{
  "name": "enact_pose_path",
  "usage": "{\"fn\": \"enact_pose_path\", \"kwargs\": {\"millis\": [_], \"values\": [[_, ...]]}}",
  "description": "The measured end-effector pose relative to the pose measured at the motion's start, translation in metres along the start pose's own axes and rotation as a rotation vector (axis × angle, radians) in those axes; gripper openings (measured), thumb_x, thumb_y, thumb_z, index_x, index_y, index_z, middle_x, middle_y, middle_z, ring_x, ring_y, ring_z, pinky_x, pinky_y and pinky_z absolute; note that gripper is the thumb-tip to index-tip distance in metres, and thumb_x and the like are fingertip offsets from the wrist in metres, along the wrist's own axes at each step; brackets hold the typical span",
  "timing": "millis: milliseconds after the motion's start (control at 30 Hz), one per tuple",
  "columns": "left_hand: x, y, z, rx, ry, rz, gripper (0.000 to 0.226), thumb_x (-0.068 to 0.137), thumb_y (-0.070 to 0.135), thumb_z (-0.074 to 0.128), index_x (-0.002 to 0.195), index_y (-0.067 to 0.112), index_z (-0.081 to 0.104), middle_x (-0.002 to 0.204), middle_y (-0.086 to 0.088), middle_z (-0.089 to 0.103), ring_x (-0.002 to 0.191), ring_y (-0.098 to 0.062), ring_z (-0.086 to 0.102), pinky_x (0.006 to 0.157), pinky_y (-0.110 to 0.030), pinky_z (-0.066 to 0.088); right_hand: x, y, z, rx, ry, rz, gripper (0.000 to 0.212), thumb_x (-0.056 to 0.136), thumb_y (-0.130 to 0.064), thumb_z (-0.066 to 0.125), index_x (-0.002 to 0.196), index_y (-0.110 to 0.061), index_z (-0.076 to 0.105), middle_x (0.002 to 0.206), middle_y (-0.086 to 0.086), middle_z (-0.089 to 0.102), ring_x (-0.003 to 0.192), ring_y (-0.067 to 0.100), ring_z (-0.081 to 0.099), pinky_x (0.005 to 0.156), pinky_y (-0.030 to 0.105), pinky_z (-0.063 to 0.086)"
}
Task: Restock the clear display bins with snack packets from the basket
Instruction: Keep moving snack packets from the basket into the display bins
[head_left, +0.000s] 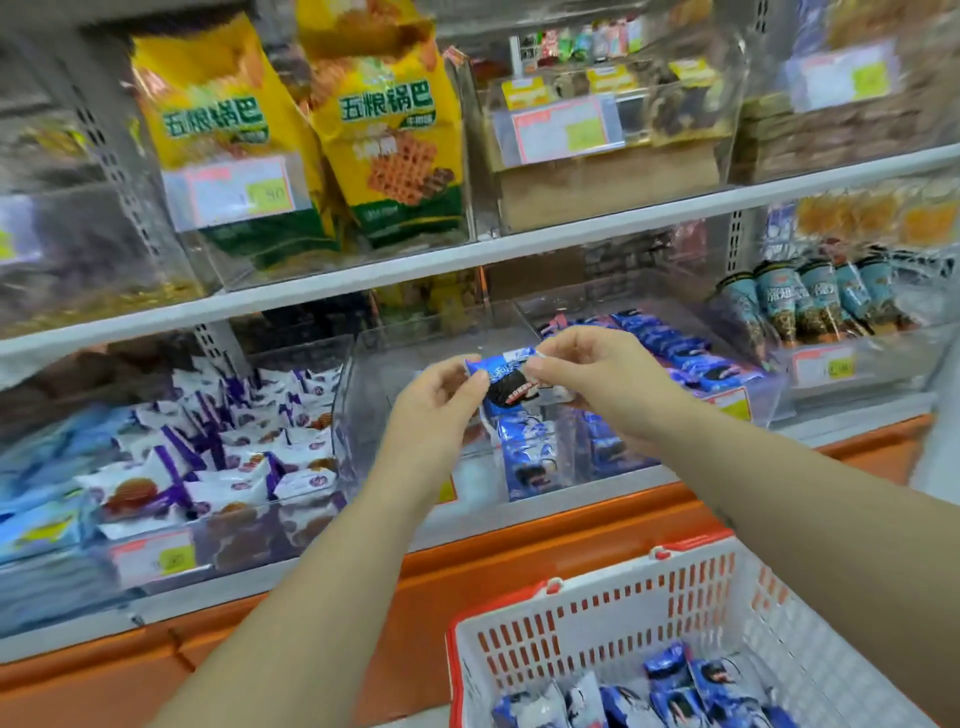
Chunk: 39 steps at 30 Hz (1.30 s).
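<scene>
Bright, even light; blurred, warped edges

Snack shop aisle, clear display bins (363, 374) on shelves, price labels (234, 192), shopping basket (613, 613)

The blue snack packet (511, 382) is partly covered at both ends by the fingers of the left hand (441, 400) and the right hand (587, 374), so its full print cannot be read. The price labels (234, 192) on the bins above the packet are blurred beyond reading, and the goods in the far-left bins are smeared by motion. Below the packet, the basket (623, 613) is cut off by the bottom edge, and both forearms are cropped there too.
</scene>
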<state>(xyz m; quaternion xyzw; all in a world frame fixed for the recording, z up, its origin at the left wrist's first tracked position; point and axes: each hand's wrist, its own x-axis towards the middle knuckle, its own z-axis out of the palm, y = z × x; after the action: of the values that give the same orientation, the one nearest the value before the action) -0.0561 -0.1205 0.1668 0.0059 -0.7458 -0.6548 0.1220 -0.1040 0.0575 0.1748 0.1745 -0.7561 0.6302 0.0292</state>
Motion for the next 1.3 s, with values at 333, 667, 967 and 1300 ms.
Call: {"fn": "enact_pose_path", "kwargs": {"millis": [333, 667, 967, 1300], "values": [[0.068, 0.010, -0.033, 0.953, -0.186, 0.246, 0.030, 0.088, 0.033, 0.071, 0.117, 0.034, 0.065, 0.106, 0.017, 0.067, 0.093, -0.001, 0.059, 0.074, -0.010, 0.043, 0.048, 0.013, 0.028, -0.219, -0.049, -0.136, 0.012, 0.090, -0.025, 0.068, 0.097, -0.019, 0.076, 0.090, -0.008, 0.074, 0.086, 0.006, 0.067, 0.082, 0.026, 0.054], [0.149, -0.070, -0.044, 1.465, -0.270, -0.127, 0.044, 0.088, 0.028, 0.068, 0.131, 0.020, 0.059, 0.130, -0.009, 0.059, 0.115, -0.027, 0.058, 0.097, -0.036, 0.050, 0.068, 0.088, 0.025, -0.852, -0.029, -0.179, 0.037, 0.087, -0.026, 0.069, 0.123, -0.026, 0.061, 0.151, 0.002, 0.030, 0.131, 0.031, 0.036, 0.101, 0.040, 0.040], [0.174, -0.098, -0.020, 1.532, -0.375, -0.129, 0.047, 0.092, 0.029, 0.066, 0.134, 0.013, 0.056, 0.130, -0.014, 0.055, 0.112, -0.030, 0.059, 0.093, -0.033, 0.048, 0.065, 0.089, 0.029, -0.864, 0.011, -0.197, 0.036, 0.089, -0.029, 0.066, 0.124, -0.027, 0.058, 0.156, -0.002, 0.022, 0.133, 0.027, 0.033, 0.095, 0.038, 0.044], [0.178, -0.114, -0.026, 1.615, -0.189, 0.022, 0.038, 0.091, 0.019, 0.064, 0.127, 0.025, 0.054, 0.124, -0.006, 0.050, 0.114, -0.029, 0.051, 0.087, -0.042, 0.051, 0.064, 0.088, 0.028, -0.860, 0.024, -0.211, 0.033, 0.089, -0.031, 0.068, 0.121, -0.029, 0.059, 0.156, -0.005, 0.021, 0.134, 0.025, 0.033, 0.094, 0.037, 0.044]]}}
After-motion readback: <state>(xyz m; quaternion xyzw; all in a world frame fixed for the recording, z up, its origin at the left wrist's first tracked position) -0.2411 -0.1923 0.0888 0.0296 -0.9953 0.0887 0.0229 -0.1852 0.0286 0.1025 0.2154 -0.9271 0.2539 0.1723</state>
